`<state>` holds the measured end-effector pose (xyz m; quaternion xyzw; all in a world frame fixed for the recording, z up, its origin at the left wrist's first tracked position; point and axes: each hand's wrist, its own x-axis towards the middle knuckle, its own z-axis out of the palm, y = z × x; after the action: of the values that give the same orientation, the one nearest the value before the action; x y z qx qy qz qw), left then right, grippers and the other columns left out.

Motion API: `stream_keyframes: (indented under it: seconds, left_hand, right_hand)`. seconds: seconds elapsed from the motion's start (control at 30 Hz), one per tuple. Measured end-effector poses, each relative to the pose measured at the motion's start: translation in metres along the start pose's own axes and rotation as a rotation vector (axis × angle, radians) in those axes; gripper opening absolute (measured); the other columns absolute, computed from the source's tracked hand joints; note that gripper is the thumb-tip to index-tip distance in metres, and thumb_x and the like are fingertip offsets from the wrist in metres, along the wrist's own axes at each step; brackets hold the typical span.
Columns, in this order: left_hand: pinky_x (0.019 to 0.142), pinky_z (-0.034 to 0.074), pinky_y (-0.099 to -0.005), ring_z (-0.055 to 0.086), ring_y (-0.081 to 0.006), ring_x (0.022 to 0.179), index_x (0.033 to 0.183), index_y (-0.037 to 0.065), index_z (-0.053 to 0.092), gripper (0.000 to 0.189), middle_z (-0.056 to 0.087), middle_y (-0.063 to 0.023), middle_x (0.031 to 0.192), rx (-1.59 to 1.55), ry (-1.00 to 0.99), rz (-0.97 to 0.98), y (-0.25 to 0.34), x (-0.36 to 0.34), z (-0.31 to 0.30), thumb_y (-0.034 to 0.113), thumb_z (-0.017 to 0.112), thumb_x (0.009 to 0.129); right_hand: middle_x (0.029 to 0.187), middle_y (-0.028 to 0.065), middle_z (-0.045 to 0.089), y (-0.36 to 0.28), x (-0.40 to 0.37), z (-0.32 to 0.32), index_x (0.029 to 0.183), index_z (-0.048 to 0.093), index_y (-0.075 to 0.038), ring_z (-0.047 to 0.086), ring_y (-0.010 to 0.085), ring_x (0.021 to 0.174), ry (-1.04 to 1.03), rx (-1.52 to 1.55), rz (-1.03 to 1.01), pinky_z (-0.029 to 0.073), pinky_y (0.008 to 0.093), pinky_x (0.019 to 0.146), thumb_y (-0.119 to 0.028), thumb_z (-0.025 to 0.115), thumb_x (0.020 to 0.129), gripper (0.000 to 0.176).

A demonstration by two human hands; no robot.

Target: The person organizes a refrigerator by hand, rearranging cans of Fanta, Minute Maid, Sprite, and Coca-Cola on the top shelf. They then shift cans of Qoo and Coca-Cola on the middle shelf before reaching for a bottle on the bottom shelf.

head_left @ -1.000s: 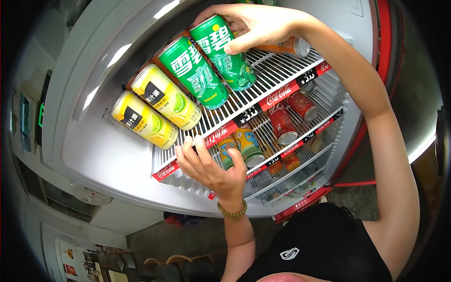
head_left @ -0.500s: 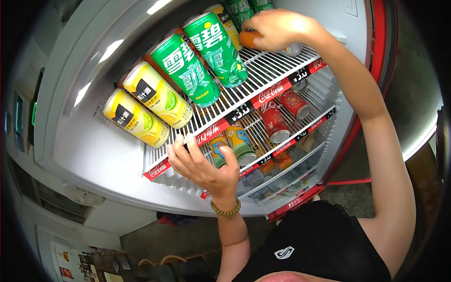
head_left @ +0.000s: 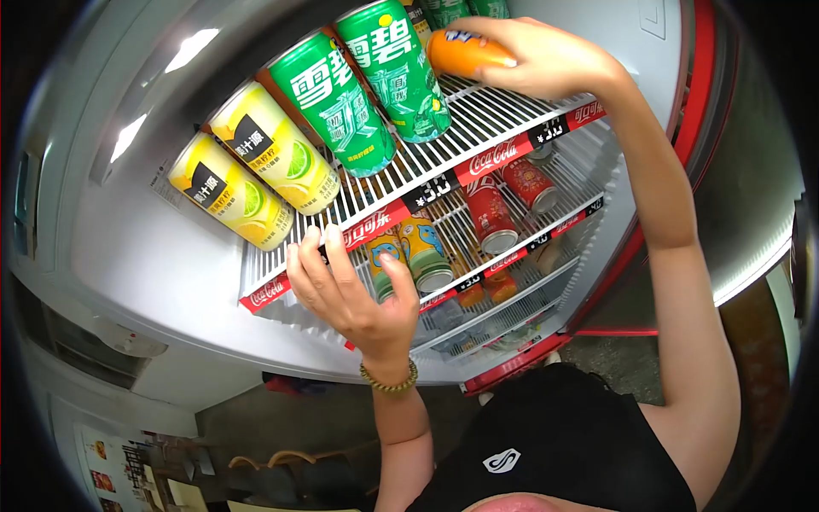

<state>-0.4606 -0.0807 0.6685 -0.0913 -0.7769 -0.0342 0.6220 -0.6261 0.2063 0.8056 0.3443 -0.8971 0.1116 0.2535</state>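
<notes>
My right hand is wrapped round an orange can, which lies tilted over the top wire shelf of a fridge. Left of it stand two green cans, the nearer-right one beside the other. Two yellow lemon cans stand at the shelf's left end. My left hand, with a beaded bracelet at the wrist, rests its spread fingertips at the shelf's red front edge and holds nothing.
Lower shelves hold red cans, yellow-and-green cans and orange items. More green cans stand at the back of the top shelf. The red-edged fridge door is on the right, chairs at the lower left.
The orange can, mostly covered before, now shows much more in my right hand, clear of the cans behind. The view has shifted slightly. My left hand stays at the shelf edge.
</notes>
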Motion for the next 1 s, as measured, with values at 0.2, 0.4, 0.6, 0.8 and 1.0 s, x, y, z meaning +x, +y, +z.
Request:
stream_keyframes:
  seconds: [0.2, 0.4, 0.6, 0.8, 1.0]
  left_hand:
    - [0.113, 0.034, -0.0639, 0.047, -0.0498, 0.133, 0.142, -0.004, 0.052, 0.060, 0.055, -0.0252, 0.141, -0.026, -0.022, -0.025, 0.003, 0.001, -0.002, 0.011, 0.068, 0.086]
    - [0.113, 0.034, -0.0641, 0.047, -0.0501, 0.133, 0.142, -0.004, 0.052, 0.059, 0.054, -0.0256, 0.141, -0.021, -0.012, -0.043, 0.004, 0.000, -0.002, 0.013, 0.067, 0.087]
    - [0.115, 0.033, -0.0640, 0.045, -0.0508, 0.136, 0.144, -0.003, 0.052, 0.061, 0.054, -0.0253, 0.144, -0.036, -0.040, -0.059, 0.003, -0.003, -0.003, 0.012, 0.067, 0.087]
    - [0.115, 0.033, -0.0626, 0.044, -0.0492, 0.138, 0.144, -0.003, 0.054, 0.061, 0.054, -0.0248, 0.144, -0.059, -0.054, -0.082, 0.008, 0.000, -0.009, 0.012, 0.068, 0.087]
    - [0.113, 0.036, -0.0623, 0.046, -0.0489, 0.135, 0.142, -0.002, 0.056, 0.059, 0.054, -0.0244, 0.142, -0.086, -0.087, -0.086, 0.007, 0.004, -0.014, 0.014, 0.069, 0.087]
  right_hand:
    - [0.154, 0.0217, 0.049, -0.015, -0.037, 0.007, 0.160, 0.032, -0.001, 0.048, 0.0335, 0.143, 0.619, 0.386, -0.112, 0.041, 0.0420, 0.116, -0.015, 0.074, 0.093, 0.080]
    - [0.150, 0.0197, 0.052, -0.013, -0.045, 0.016, 0.163, 0.026, -0.005, 0.058, 0.0277, 0.130, 0.592, 0.645, -0.001, 0.049, 0.0403, 0.106, -0.017, 0.074, 0.095, 0.084]
    - [0.153, 0.0293, 0.046, 0.002, -0.073, -0.013, 0.168, 0.011, -0.007, 0.048, 0.0360, 0.144, 0.338, 0.582, 0.244, 0.043, 0.0493, 0.116, -0.021, 0.079, 0.094, 0.102]
    - [0.143, 0.0207, 0.058, -0.015, -0.051, -0.015, 0.163, 0.023, -0.002, 0.061, 0.0275, 0.130, 0.206, 0.800, 0.168, 0.057, 0.0423, 0.102, -0.019, 0.089, 0.085, 0.104]
    - [0.119, 0.0140, 0.070, -0.027, -0.022, -0.003, 0.144, 0.046, 0.003, 0.069, 0.0176, 0.105, 0.120, 0.676, 0.120, 0.056, 0.0318, 0.092, -0.031, 0.093, 0.080, 0.086]
